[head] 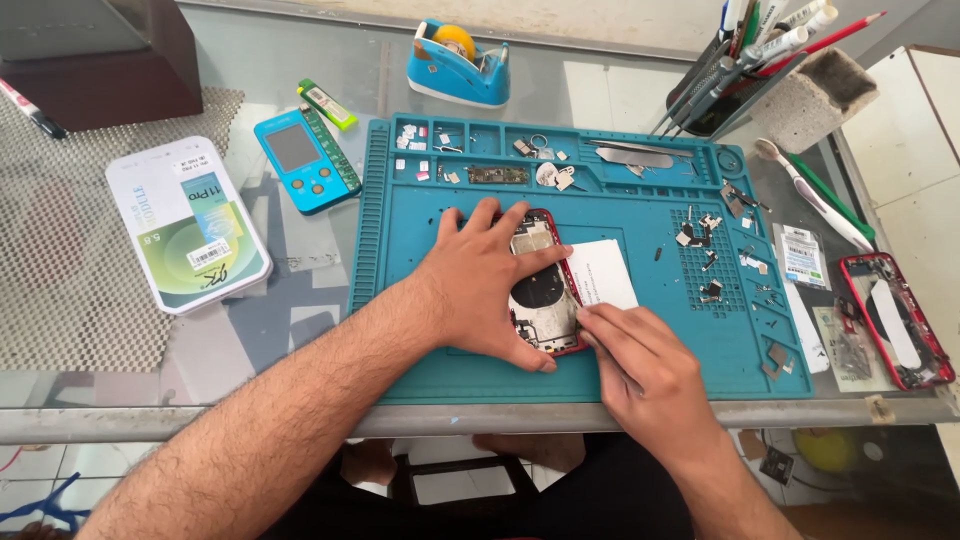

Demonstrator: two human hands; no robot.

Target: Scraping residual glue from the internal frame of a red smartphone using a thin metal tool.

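**A:** What sits on the glass table (300, 300), largest first?

**B:** One teal work mat (420, 330) covers the middle and reaches the near edge. One white boxed package (185, 225) lies near the left edge. One opened red phone (545, 285) lies at the mat's centre, and a second red phone frame (900, 320) rests off the mat by the table's right edge.

**A:** And the hands?

**B:** Two. The left hand (480, 285) lies flat, fingers spread, pressing the opened red phone down, not clenched around it. The right hand (640, 365) pinches something at the phone's lower right corner; what it holds I cannot tell. One white paper (605, 270) lies just beside the phone, touching its right side.

**A:** Smaller items?

**B:** One blue handheld tester (300, 160) off the mat's far left corner, one blue tape dispenser (458, 65) at the far edge, one pen holder (725, 90) at the far right. One green lighter (326, 104) lies beside the tester. Loose metal parts scatter along the mat's right side, too many to count.
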